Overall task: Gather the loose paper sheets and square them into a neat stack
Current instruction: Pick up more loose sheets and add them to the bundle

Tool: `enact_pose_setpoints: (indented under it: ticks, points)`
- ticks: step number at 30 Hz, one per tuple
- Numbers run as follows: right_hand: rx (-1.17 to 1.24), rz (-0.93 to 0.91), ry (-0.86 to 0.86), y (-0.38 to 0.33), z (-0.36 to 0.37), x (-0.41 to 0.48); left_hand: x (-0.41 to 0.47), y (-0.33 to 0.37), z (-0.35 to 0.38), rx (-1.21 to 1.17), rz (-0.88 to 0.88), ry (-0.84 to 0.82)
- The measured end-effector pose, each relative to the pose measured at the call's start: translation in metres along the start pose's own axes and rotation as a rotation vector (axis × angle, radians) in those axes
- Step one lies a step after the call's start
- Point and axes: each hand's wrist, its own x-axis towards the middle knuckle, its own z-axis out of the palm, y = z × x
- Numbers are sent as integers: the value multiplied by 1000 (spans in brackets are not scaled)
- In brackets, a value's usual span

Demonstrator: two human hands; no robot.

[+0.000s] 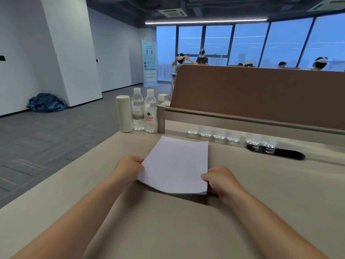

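Note:
A stack of white paper sheets (177, 165) is in the middle of the beige desk (168, 230), its near edge lifted a little above the desktop with a shadow under it. My left hand (128, 170) grips the stack's left edge near the front corner. My right hand (221, 182) pinches the front right corner, thumb on top. The sheets lie together with edges nearly flush; thin layers show at the front right corner.
A white tumbler (124, 114), two water bottles (144, 111) and a metal post (161, 118) stand at the desk's far left. A brown partition (261, 94) runs along the back, with a black cable slot (280, 152) at right. The desk's left edge drops to carpet.

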Motion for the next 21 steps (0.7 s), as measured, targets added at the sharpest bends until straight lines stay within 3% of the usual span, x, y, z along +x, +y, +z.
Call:
enact_pose_setpoints:
  ticks: [21]
  points:
    - [-174,-72,148,-18,16,26,54,-2,-1,151,60,-15]
